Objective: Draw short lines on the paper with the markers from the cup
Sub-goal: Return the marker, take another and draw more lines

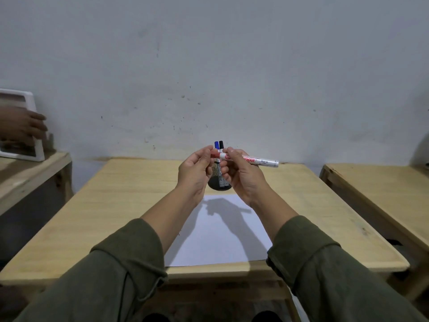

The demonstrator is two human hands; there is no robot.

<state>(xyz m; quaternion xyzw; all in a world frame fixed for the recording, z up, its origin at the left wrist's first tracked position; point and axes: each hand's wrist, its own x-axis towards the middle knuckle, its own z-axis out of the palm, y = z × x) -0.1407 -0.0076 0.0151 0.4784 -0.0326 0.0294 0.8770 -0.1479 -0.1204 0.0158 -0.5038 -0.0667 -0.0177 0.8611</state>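
Both hands grip one red marker [246, 159], held level in the air above the paper.

Right hand [243, 180] wraps the white barrel; left hand [197, 173] pinches the red cap [214, 155] in its fingertips. Uncapping looks to be the step in hand: next, a straight pull apart. Behind, mesh cup [218, 180] holds blue and black markers. Blank paper [220, 238] lies on the tabletop [111, 205].

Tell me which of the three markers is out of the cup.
The red-capped marker, held level in both hands; the blue marker and black marker stand in the mesh cup.
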